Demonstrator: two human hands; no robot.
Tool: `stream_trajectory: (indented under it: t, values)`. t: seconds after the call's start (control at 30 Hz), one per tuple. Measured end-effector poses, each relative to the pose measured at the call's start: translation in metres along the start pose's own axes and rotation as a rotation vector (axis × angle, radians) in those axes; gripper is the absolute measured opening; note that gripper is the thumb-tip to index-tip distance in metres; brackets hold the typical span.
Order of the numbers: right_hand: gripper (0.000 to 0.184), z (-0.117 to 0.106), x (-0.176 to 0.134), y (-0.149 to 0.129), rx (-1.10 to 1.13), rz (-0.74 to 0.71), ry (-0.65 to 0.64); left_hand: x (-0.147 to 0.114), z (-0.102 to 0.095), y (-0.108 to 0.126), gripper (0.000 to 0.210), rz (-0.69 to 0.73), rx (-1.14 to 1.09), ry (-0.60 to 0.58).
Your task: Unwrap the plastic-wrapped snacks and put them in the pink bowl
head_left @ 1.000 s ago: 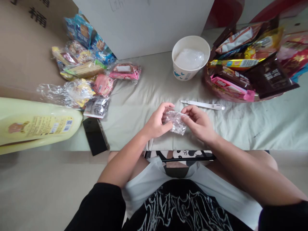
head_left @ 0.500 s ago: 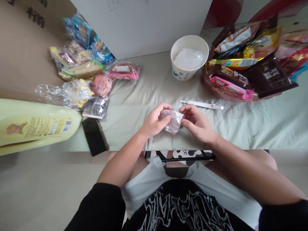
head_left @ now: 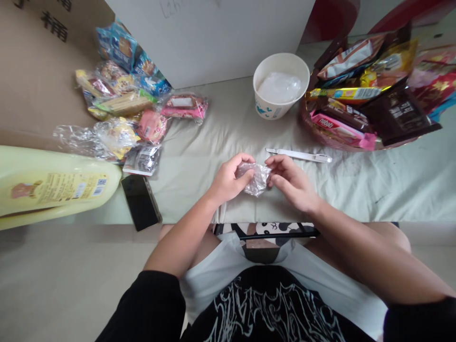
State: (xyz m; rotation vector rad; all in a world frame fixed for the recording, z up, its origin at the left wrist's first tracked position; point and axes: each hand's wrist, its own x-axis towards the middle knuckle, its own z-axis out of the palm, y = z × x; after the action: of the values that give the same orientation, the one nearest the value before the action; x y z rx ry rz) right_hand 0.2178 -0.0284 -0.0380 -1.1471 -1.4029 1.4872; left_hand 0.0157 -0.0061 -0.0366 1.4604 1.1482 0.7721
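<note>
Crumpled clear plastic wrap (head_left: 257, 181) sits between my hands above the cloth near the front edge. My left hand (head_left: 233, 178) grips its left side, thumb laid over the top. At its right edge my right hand (head_left: 292, 183) pinches the plastic with thumb and fingertips. Whether anything is inside the wrap, I cannot tell. Just beyond my right hand lies a slim white-handled tool (head_left: 301, 155), with a narrow tip to the left. Farther back stands a white paper cup (head_left: 265, 110) with clear plastic (head_left: 281, 87) inside.
A basket (head_left: 320, 135) heaped with packaged snacks stands at the right. Several wrapped snacks (head_left: 124, 102) lie at the left, near a phone (head_left: 140, 203) and a large yellow bottle (head_left: 60, 187). A white box (head_left: 213, 42) and a cardboard box (head_left: 35, 85) border the back and left.
The plastic wrap has become slightly more bunched, and its lower edge has drawn up. Both hands stay nearly in place, with small finger movements on the right.
</note>
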Motion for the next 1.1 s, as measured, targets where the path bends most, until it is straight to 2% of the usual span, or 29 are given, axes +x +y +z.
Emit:
stream_trajectory:
  t: [0.07, 0.17, 0.27, 0.37, 0.5, 0.63, 0.83, 1.03, 1.1]
  values:
    - [0.031, 0.001, 0.001, -0.002, -0.059, 0.029, 0.022, -0.002, 0.001, 0.001, 0.021, 0.028, 0.039, -0.019]
    - [0.019, 0.0, 0.003, -0.005, -0.164, 0.057, 0.08, -0.003, 0.002, 0.002, 0.032, 0.008, -0.034, -0.079]
    - [0.011, -0.002, 0.004, -0.006, -0.142, 0.061, 0.154, -0.001, 0.001, -0.001, 0.038, -0.045, -0.119, -0.114]
    - [0.015, -0.002, 0.004, -0.007, -0.109, 0.053, 0.193, 0.001, 0.001, -0.003, 0.033, -0.086, -0.154, -0.098]
    - [0.033, 0.0, 0.002, -0.006, -0.183, 0.028, 0.095, 0.002, 0.001, -0.002, 0.026, -0.083, -0.176, -0.03]
    - [0.039, 0.0, 0.0, -0.003, -0.262, 0.066, 0.066, 0.002, 0.001, 0.0, 0.023, -0.047, -0.138, 0.047]
    - [0.065, -0.001, -0.001, 0.001, -0.281, 0.001, -0.016, 0.003, 0.005, 0.002, 0.03, -0.034, -0.139, 0.142]
    - [0.055, 0.001, 0.001, 0.007, -0.182, -0.006, -0.035, 0.003, 0.005, 0.001, 0.039, 0.028, -0.103, 0.369]
    - [0.053, 0.0, 0.001, 0.007, -0.138, -0.025, -0.071, 0.004, 0.002, -0.001, 0.04, 0.043, -0.092, 0.4]
